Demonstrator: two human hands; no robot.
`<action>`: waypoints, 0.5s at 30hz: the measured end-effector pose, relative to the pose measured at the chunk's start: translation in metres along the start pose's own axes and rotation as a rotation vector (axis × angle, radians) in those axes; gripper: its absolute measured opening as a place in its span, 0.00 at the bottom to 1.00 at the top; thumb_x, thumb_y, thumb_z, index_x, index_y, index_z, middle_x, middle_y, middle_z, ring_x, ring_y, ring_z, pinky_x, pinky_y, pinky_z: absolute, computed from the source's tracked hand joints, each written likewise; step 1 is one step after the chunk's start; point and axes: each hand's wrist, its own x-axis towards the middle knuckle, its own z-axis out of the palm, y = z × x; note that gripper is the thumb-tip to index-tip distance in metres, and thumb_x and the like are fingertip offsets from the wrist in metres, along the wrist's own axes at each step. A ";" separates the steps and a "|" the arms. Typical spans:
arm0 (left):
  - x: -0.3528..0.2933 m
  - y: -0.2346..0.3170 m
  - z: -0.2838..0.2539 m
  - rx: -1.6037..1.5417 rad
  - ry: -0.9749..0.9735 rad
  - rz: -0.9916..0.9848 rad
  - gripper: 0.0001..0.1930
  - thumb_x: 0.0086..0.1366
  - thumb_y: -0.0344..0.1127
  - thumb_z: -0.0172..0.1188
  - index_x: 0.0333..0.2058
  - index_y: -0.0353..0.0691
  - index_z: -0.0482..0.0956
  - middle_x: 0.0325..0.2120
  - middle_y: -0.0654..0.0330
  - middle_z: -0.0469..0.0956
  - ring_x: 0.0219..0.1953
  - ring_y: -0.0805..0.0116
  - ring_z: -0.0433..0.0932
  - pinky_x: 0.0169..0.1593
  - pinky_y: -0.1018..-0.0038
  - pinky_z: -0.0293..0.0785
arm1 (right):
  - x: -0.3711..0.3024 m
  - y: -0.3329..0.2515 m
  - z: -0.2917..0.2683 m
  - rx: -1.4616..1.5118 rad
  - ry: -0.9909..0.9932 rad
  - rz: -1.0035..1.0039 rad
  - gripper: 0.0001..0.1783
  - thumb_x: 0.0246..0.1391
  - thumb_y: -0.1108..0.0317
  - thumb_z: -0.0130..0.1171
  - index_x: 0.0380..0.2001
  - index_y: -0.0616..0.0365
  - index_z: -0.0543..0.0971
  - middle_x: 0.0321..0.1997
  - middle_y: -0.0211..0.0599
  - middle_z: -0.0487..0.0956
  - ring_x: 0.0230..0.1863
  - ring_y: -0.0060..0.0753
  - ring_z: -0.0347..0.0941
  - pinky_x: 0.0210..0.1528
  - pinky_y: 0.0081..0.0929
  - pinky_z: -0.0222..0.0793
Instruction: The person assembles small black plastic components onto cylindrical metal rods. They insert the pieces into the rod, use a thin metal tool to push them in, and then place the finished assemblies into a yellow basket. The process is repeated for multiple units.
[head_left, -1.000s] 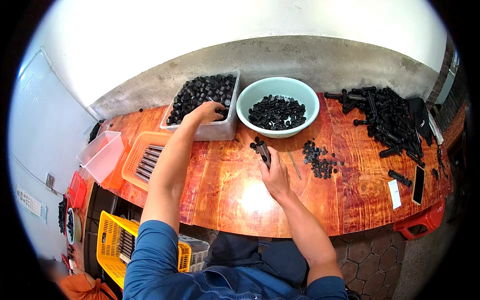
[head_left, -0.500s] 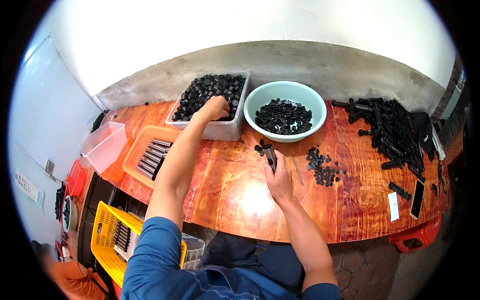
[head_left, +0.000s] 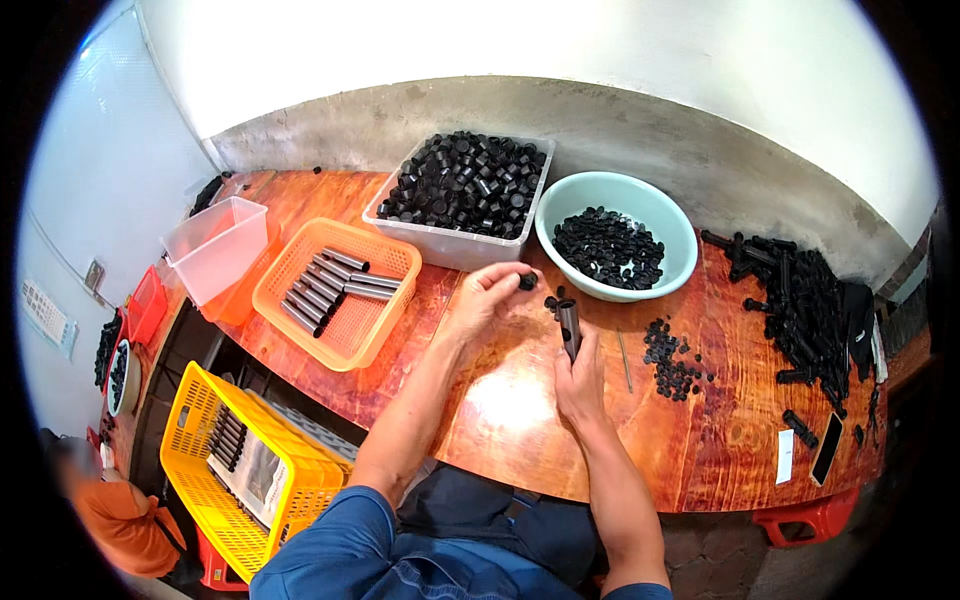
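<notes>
Pinched in the fingers of my left hand [head_left: 488,297] is a small black cap [head_left: 527,281]. Just right of it, my right hand [head_left: 580,375] grips a dark metal tube [head_left: 570,330], its upper end tilted away from me. A few small black discs [head_left: 552,303] lie by the tube's top end. Behind my hands stand a clear bin [head_left: 450,246] heaped with black caps [head_left: 470,180] and a pale green basin [head_left: 562,195] holding many black discs [head_left: 605,248]. The cap and the tube are apart.
An orange basket [head_left: 345,352] with several tubes stands at left, beside a clear tub [head_left: 222,250]. Loose discs [head_left: 672,360] and a thin rod [head_left: 625,362] lie right of my hand. Black parts [head_left: 800,300] pile at far right, near a phone [head_left: 827,449]. A yellow crate [head_left: 290,500] stands below left.
My left hand has come out of the cap bin toward me and to the right, bringing a black cap close to the tube. My right hand still holds the tube. The view has shifted.
</notes>
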 end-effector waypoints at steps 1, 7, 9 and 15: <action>-0.005 -0.008 -0.001 -0.086 0.046 -0.060 0.14 0.68 0.29 0.62 0.51 0.33 0.78 0.47 0.51 0.82 0.50 0.56 0.82 0.57 0.63 0.80 | -0.001 -0.002 -0.001 -0.032 0.020 -0.054 0.25 0.60 0.68 0.56 0.59 0.63 0.69 0.47 0.58 0.78 0.46 0.60 0.76 0.48 0.47 0.70; -0.011 -0.036 -0.015 -0.355 0.035 -0.091 0.18 0.62 0.29 0.68 0.51 0.36 0.79 0.44 0.57 0.82 0.50 0.61 0.80 0.60 0.64 0.76 | -0.002 -0.002 0.002 -0.108 -0.009 -0.229 0.25 0.55 0.71 0.62 0.57 0.63 0.72 0.46 0.55 0.80 0.45 0.54 0.80 0.47 0.42 0.74; -0.013 -0.041 -0.020 -0.346 -0.007 -0.091 0.18 0.62 0.29 0.69 0.50 0.36 0.79 0.44 0.58 0.82 0.51 0.61 0.80 0.60 0.64 0.75 | -0.004 -0.001 0.004 -0.167 -0.038 -0.221 0.26 0.54 0.72 0.63 0.56 0.64 0.73 0.48 0.55 0.80 0.47 0.54 0.80 0.48 0.40 0.75; -0.017 -0.044 -0.021 -0.288 -0.011 -0.243 0.18 0.60 0.29 0.70 0.49 0.40 0.80 0.42 0.58 0.81 0.47 0.63 0.80 0.56 0.62 0.77 | -0.004 0.005 0.012 -0.130 -0.008 -0.267 0.24 0.54 0.74 0.63 0.55 0.65 0.74 0.43 0.54 0.82 0.43 0.54 0.81 0.43 0.41 0.77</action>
